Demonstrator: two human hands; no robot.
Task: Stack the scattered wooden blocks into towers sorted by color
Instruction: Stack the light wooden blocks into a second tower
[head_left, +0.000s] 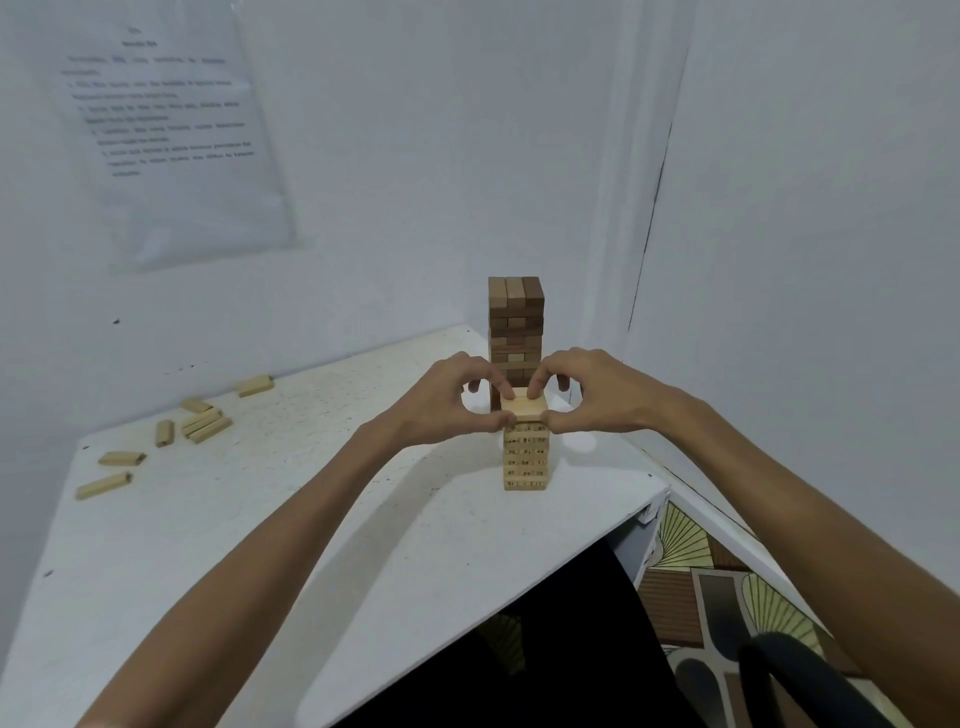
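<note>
While pinching the top blocks (523, 406) of the pale tower (524, 462) from opposite sides, left grip (452, 400) and right grip (587, 395) both clamped on them, reaches across the counter (311, 519). Just behind: taller dark tower (516, 317). Far left on the counter: loose pale blocks (205, 418), scattered.

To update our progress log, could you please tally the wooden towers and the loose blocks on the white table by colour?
Dark brown wooden block tower: 1
Light wooden block tower: 1
Loose light wooden blocks: 7
Total: 9
</note>
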